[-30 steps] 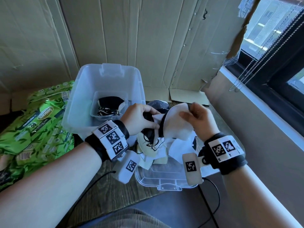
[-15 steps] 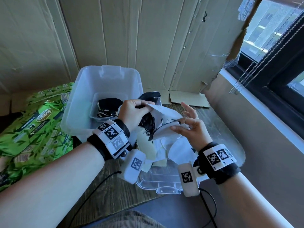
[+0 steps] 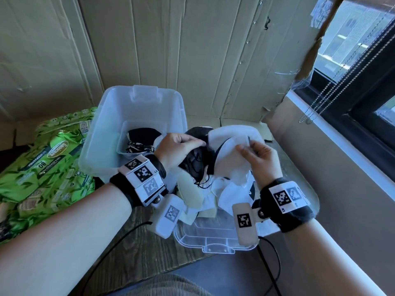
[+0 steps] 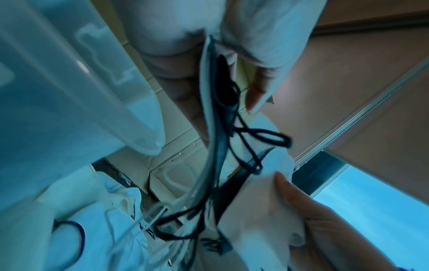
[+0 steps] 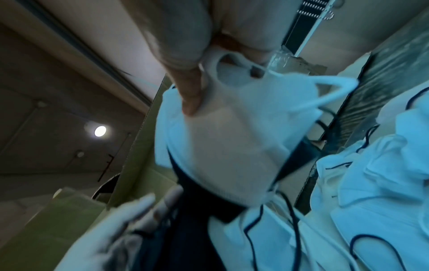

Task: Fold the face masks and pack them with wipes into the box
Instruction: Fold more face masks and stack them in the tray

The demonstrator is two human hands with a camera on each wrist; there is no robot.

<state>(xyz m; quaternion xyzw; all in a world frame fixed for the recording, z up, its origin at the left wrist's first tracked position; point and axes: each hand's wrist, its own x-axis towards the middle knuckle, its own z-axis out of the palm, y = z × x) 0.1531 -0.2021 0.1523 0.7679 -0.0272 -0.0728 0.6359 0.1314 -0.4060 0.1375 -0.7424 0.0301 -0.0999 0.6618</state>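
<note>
Both hands hold a white face mask (image 3: 229, 159) with a black edge and black ear loops above a pile of loose masks (image 3: 213, 195). My left hand (image 3: 181, 146) pinches its left side, where the black loops (image 4: 232, 128) dangle. My right hand (image 3: 256, 152) pinches the white side (image 5: 232, 146), thumb on the fabric. Behind stands the open clear plastic box (image 3: 119, 116), with a small inner tray (image 3: 126, 150) holding folded black masks (image 3: 143, 135). Green wipes packs (image 3: 42, 163) lie on the left.
The clear box lid (image 3: 213, 238) lies under the mask pile at the table's near edge. Cardboard panels (image 3: 192, 50) wall off the back. A window with bead cords (image 3: 342, 67) is on the right. Black cables (image 3: 269, 263) trail from the wrist cameras.
The mask was opened out and turned between the hands; the white face now points toward me, and both hands sit slightly higher over the pile.
</note>
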